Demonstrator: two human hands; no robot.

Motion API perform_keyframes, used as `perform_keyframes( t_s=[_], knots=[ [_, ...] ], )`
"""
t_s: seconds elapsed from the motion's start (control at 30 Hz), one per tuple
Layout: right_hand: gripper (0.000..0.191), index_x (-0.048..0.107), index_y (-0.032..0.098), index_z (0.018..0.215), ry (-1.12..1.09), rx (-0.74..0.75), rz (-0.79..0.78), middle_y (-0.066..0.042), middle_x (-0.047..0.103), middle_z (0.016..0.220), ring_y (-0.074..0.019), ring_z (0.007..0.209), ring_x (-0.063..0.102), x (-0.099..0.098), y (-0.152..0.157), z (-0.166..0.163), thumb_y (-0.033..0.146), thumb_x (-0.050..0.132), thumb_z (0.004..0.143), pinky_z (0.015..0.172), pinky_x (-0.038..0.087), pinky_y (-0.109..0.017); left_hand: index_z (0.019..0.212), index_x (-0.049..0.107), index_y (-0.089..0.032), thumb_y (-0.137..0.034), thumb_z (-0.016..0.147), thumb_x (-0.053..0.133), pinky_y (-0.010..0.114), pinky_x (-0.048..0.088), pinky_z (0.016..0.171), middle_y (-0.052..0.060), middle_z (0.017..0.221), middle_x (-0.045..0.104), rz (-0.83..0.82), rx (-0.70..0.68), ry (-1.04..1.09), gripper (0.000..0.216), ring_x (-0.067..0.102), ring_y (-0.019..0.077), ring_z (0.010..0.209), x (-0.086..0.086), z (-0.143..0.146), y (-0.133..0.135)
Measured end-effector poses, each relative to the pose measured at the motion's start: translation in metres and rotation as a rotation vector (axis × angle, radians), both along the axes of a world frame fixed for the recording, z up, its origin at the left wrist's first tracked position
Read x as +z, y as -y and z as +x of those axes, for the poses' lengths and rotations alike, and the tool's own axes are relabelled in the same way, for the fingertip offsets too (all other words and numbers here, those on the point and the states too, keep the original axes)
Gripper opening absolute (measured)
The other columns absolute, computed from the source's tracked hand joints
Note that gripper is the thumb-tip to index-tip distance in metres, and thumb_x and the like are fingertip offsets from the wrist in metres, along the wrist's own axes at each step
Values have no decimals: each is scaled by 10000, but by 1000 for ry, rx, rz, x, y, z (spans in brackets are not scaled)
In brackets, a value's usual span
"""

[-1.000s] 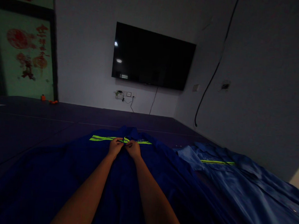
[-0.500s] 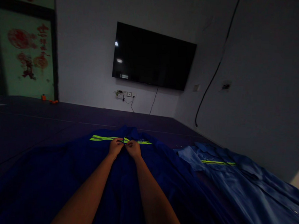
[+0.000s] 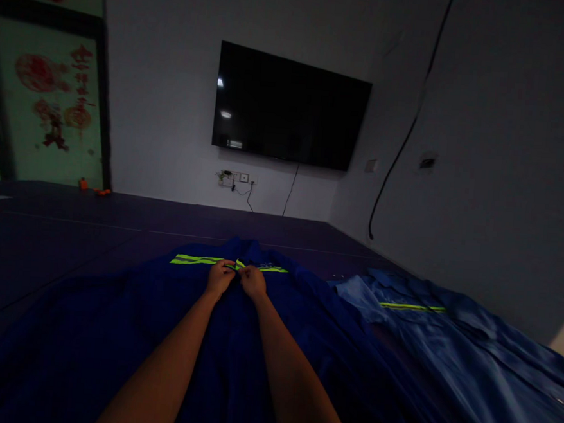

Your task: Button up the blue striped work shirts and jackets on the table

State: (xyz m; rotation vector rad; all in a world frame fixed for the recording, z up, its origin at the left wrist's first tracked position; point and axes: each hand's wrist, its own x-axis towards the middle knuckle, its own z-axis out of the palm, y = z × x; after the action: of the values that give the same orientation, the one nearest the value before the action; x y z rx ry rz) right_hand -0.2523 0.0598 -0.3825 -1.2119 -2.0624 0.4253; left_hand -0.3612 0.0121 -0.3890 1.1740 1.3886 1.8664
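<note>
A dark blue work jacket [image 3: 124, 329] with a yellow-green reflective stripe [image 3: 194, 260] lies spread on the dark purple table [image 3: 42, 246] in front of me. My left hand [image 3: 220, 277] and my right hand [image 3: 252, 281] sit side by side at the middle of the jacket's front, just below the stripe. Both have their fingers curled and pinch the cloth along the front opening. The room is dim and the fingertips are hard to make out.
A lighter blue jacket [image 3: 446, 352] with its own reflective stripe lies to the right on the table. A black television [image 3: 289, 109] hangs on the far wall above sockets and cables. Small orange items [image 3: 93, 189] sit at the table's far left edge.
</note>
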Motion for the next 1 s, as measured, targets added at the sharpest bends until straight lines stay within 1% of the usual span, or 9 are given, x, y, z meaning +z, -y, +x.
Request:
perform_keyframes(
  t_s=[0.17,0.33,0.53,0.67,0.83,1.0],
  knots=[
    [199,655,175,748,17,-22,5,-40,660,708,-139,653,587,-1,-1,0,307,514,795,550,356,-198,819,613,-131,-88,541,518,169,321,428,-32,503,576,5,-3,-46,297,478,78,419,0,0,1],
    [226,654,176,753,-75,-20,-53,-20,649,681,-124,624,580,-5,-7,-1,337,501,794,525,363,-183,788,610,-130,-89,546,535,173,338,451,-25,525,592,26,8,-66,257,505,87,449,1,0,1],
    [272,650,171,675,-187,-20,-234,12,575,502,-99,464,533,-6,-16,-3,401,536,764,459,367,-174,703,594,-154,-77,566,521,201,373,536,-31,510,583,75,50,-207,174,520,102,491,7,0,4],
    [321,630,160,622,-195,-10,-277,26,501,401,-88,358,463,-6,-17,-5,420,517,772,394,345,-179,657,589,-174,-78,575,513,219,395,592,-25,546,595,100,82,-263,148,546,116,549,8,1,6],
    [348,624,153,658,-221,6,-299,41,472,385,-76,329,433,-6,-16,-5,437,476,794,365,331,-168,734,602,-173,-97,577,533,220,406,597,-30,569,598,90,52,-239,188,555,118,562,8,2,7],
    [351,625,145,661,-239,25,-299,41,493,407,-71,350,452,-5,-15,-3,441,486,787,381,346,-159,818,605,-151,-48,550,533,202,414,598,-34,571,580,95,7,-178,296,554,103,566,4,1,3]
  ],
)
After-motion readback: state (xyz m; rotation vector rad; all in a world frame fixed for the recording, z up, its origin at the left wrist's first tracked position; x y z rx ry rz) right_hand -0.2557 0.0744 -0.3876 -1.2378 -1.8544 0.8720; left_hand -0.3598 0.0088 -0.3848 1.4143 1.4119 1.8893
